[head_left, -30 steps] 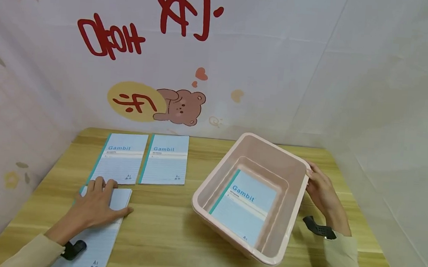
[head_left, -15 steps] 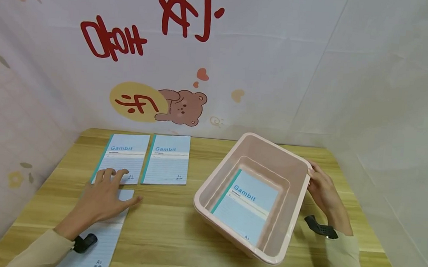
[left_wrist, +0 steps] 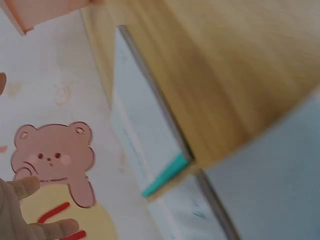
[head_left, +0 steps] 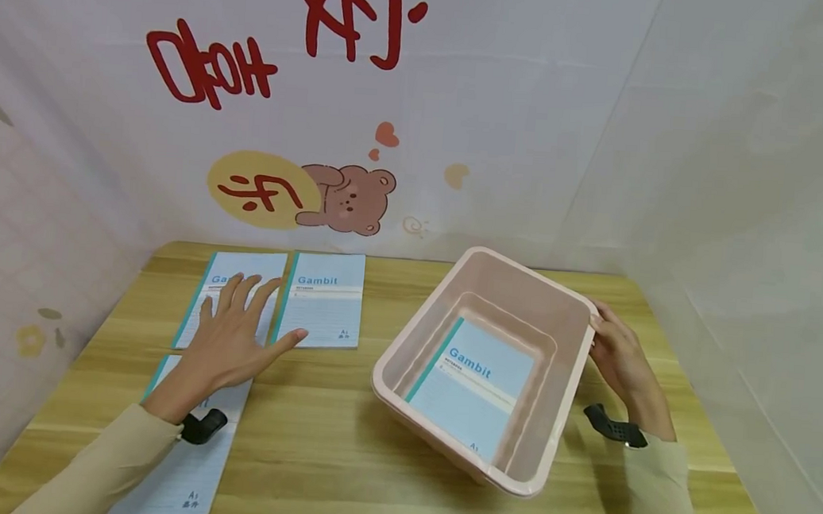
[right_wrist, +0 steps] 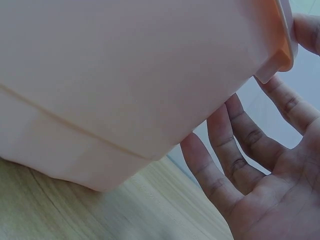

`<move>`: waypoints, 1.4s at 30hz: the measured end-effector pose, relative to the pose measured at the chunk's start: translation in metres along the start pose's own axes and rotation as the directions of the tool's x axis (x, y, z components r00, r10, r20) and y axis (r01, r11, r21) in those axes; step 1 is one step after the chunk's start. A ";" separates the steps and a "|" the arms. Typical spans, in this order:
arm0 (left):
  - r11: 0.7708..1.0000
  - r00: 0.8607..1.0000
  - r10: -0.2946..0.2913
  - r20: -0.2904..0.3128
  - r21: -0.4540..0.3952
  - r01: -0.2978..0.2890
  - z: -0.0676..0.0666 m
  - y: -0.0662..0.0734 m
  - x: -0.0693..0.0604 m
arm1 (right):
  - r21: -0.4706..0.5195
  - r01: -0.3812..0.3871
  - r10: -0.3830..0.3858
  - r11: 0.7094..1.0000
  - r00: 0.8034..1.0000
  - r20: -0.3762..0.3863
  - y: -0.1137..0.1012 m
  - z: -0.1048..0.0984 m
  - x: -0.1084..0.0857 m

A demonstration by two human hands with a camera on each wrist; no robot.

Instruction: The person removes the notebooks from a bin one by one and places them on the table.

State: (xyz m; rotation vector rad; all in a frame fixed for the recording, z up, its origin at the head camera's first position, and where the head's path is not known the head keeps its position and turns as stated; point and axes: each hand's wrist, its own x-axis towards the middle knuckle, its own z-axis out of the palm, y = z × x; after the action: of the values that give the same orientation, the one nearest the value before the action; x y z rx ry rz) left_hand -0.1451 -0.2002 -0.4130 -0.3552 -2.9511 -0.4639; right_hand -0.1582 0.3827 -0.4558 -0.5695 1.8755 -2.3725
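My left hand (head_left: 233,344) hovers with spread fingers over the back-left light-blue Gambit notebook (head_left: 195,325), partly covering it. Beside it lies another Gambit notebook (head_left: 322,302) with a teal spine. Nearer, under my left forearm, is a Gambit notebook stack (head_left: 185,464). On the right, my right hand (head_left: 622,363) grips the rim of a pale pink plastic basin (head_left: 523,301), which stands turned at an angle. Inside the basin a Gambit notebook (head_left: 470,392) lies flat. In the right wrist view, fingertips (right_wrist: 197,150) touch the basin's outer wall and the thumb is at its rim.
A wooden table (head_left: 305,441) carries everything. Behind it hangs a white cloth (head_left: 519,153) with red characters and a cartoon bear (head_left: 354,201). Bare wood separates the notebooks from the basin. Pale cloth also closes off both sides.
My left hand has lifted off the near notebook stack, moved forward and slightly right, and spread its fingers. The right hand keeps its grip on the basin, which stays in place.
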 end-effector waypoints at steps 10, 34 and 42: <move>0.996 0.997 0.074 0.005 -0.045 -0.074 -0.005 0.034 0.029 | -0.007 -0.013 0.012 1.000 1.000 -0.025 0.001 0.000 0.000; 0.952 0.951 0.306 0.042 -0.029 -0.305 -0.033 0.140 0.085 | 0.047 -0.011 0.010 0.999 1.000 0.008 -0.001 0.001 0.000; 0.933 0.931 0.359 0.065 -0.029 -0.358 -0.037 0.181 0.097 | 0.035 -0.017 0.018 0.999 1.000 -0.006 -0.001 0.001 0.001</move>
State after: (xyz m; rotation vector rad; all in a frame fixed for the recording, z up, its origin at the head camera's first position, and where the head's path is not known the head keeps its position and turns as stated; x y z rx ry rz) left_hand -0.1900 -0.0243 -0.3104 -0.9090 -2.8513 -0.4337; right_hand -0.1584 0.3819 -0.4542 -0.5405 1.8300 -2.3941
